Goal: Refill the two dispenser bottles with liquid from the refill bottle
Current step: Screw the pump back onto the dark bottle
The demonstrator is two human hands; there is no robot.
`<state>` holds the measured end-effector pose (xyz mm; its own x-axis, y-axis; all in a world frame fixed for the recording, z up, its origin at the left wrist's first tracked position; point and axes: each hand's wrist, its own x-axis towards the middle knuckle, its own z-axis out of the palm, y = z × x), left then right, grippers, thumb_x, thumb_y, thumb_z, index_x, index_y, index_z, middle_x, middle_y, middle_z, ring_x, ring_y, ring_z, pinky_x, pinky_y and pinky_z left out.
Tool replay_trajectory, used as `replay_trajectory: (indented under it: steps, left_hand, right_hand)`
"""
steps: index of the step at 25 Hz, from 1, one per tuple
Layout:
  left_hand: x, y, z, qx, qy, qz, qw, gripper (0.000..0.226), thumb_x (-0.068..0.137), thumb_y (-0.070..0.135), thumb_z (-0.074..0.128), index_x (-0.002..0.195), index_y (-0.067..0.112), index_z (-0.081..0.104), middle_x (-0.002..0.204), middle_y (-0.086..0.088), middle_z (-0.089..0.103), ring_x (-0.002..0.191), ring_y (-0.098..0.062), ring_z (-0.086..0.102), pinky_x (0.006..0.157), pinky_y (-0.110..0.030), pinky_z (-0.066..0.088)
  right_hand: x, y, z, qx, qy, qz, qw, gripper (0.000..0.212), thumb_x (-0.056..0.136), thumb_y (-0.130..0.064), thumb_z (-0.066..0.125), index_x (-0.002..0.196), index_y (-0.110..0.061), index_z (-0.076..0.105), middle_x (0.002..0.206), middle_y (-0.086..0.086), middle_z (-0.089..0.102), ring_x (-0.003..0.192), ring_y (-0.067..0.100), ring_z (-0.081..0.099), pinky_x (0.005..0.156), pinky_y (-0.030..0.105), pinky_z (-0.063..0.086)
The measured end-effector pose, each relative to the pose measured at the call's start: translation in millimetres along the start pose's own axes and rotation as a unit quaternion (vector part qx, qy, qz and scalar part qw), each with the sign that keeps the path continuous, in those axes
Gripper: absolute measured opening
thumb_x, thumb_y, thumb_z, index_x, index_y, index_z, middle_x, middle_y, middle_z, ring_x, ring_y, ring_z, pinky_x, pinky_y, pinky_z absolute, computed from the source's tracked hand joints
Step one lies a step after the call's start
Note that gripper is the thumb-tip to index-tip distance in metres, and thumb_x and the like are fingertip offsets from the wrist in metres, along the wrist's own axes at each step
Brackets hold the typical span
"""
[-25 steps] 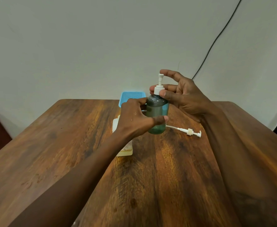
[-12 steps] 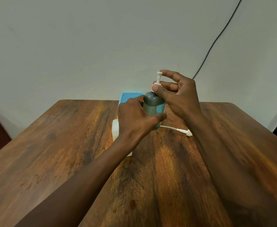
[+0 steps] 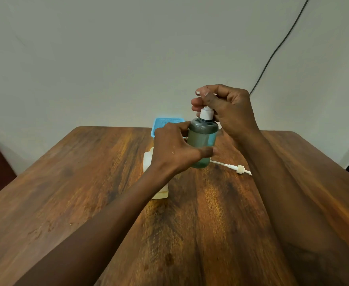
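Dispenser bottle (image 3: 202, 141) is just in front of the blue basket (image 3: 165, 121), left grip (image 3: 175, 149) clamped round its body, right grip (image 3: 229, 112) pinching the pump top (image 3: 206, 113). I'd keep the body steady and twist the collar squarely.

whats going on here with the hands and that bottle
A person is working on a blue-tinted dispenser bottle over a wooden table. The left hand grips the bottle's body while the right hand pinches the white pump top at its neck. A second pump with its tube lies loose on the table to the right, and a whitish bottle stands behind the left wrist.
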<state>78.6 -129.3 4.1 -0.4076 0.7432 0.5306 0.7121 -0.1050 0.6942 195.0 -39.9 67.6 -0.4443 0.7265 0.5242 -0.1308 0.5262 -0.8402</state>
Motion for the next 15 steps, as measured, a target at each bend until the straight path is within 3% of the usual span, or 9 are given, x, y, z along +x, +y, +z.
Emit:
replay_trajectory:
  steps: [4,9,12,15]
  left_hand:
    - [11,-7,-9,-0.017,-0.008,0.009,1.000,0.072,0.069,0.045,0.092,0.131,0.017,0.069,0.120,0.003,0.075,0.100,-0.006,0.068,0.078,-0.012,0.055]
    - [41,-11,-18,-0.017,0.037,0.044,0.998,0.073,0.065,0.055,0.090,0.124,0.017,0.073,0.114,0.004,0.077,0.096,-0.008,0.073,0.083,-0.022,0.062]
    - [64,-16,-20,-0.012,0.037,0.045,0.998,0.067,0.064,0.052,0.092,0.119,0.019,0.075,0.108,0.005,0.077,0.091,-0.008,0.072,0.082,-0.019,0.060]
    - [93,-31,-18,-0.006,0.049,0.037,0.998,0.062,0.063,0.050,0.093,0.116,0.022,0.076,0.105,0.005,0.078,0.087,-0.006,0.071,0.077,-0.014,0.057]
  right_hand:
    - [11,2,1,0.017,-0.051,0.008,0.999,0.026,0.102,-0.031,0.062,0.117,-0.013,0.073,0.102,0.005,0.080,0.097,0.020,0.077,0.087,0.039,0.063]
    - [24,12,4,-0.041,-0.077,0.009,0.996,0.036,0.093,-0.040,0.071,0.120,-0.017,0.072,0.109,-0.003,0.078,0.101,0.013,0.075,0.092,0.037,0.061]
    - [39,19,3,-0.075,-0.076,-0.001,0.994,0.040,0.088,-0.038,0.078,0.120,-0.014,0.073,0.112,-0.002,0.077,0.103,0.015,0.074,0.094,0.041,0.061]
    - [62,29,6,-0.143,-0.097,-0.004,0.985,0.058,0.080,-0.042,0.084,0.132,-0.020,0.068,0.125,-0.004,0.073,0.114,0.015,0.069,0.101,0.041,0.057]
